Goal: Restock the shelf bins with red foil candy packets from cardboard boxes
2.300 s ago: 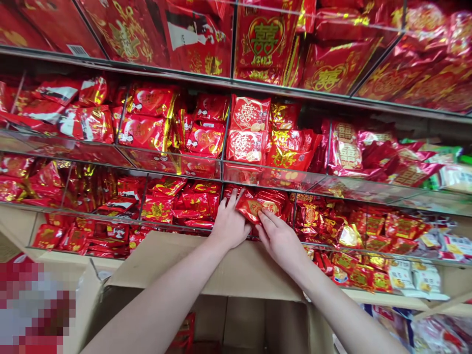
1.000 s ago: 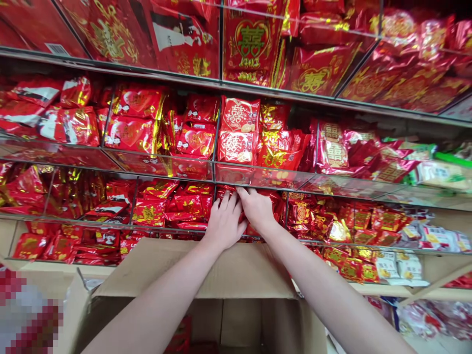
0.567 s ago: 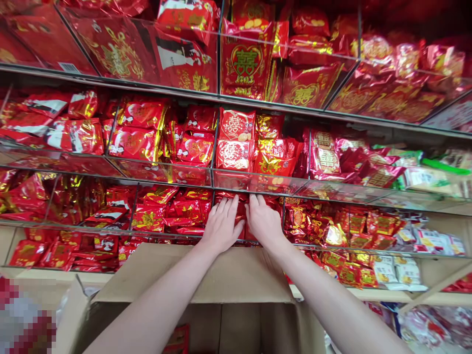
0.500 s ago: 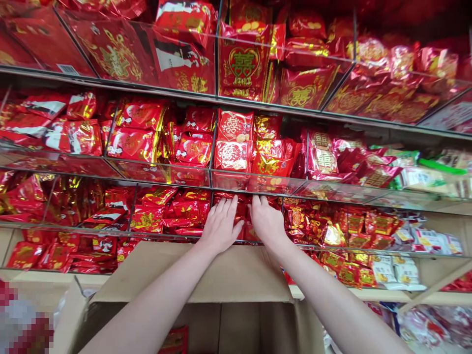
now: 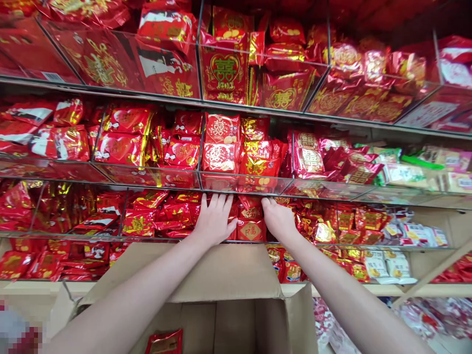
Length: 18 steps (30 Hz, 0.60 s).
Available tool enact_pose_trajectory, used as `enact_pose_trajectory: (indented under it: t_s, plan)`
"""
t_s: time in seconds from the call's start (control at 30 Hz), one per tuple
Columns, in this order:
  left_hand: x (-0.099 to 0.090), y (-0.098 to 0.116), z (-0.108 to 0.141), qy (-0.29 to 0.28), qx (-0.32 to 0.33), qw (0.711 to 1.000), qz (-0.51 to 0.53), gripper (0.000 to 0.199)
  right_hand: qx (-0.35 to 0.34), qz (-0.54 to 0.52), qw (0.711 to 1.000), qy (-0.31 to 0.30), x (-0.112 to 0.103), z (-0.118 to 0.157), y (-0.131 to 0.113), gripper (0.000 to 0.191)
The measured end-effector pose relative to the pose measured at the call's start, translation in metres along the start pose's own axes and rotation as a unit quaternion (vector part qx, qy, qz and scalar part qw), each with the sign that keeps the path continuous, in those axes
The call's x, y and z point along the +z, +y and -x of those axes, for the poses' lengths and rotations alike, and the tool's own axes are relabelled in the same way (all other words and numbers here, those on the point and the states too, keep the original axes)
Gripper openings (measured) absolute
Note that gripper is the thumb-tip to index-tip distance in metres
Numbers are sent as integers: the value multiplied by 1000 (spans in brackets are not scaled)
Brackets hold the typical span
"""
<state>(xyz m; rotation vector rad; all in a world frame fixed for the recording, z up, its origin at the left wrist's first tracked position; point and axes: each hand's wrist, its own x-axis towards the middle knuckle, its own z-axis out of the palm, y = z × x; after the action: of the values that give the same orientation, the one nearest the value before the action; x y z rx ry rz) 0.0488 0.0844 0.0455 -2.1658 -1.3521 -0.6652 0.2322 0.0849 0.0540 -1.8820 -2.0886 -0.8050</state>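
My left hand [image 5: 214,219] lies over red packets in a lower shelf compartment, its fingers stretched out and its thumb pointing right. To its right, my right hand [image 5: 279,219] has its fingers curled in at the compartment's right side; its fingertips are hidden, and what they hold, if anything, cannot be made out. Between both hands sits a red packet with a gold diamond [image 5: 251,229], front side showing. Below my forearms stands an open cardboard box [image 5: 221,270], its flap raised against the shelf. One red packet [image 5: 164,342] shows inside the box.
Clear dividers and front panels [image 5: 239,182] split the shelves into compartments of red and gold packets. The shelf edge above [image 5: 236,105] overhangs my hands. White packets [image 5: 398,265] are at the lower right, with plastic-wrapped goods [image 5: 424,314] beneath.
My hands have moved apart, the right one shifting right and the left one slightly left. The packet with the gold diamond now shows between them. The view has shifted a little, showing more inside the box.
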Motion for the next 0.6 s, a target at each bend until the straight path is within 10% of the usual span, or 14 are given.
enact_pose_trajectory:
  t_s: [0.6]
  plan:
    - [3,0,-20,-38,14,999,1,59,44,-60,997,22,6,-27,-25,36]
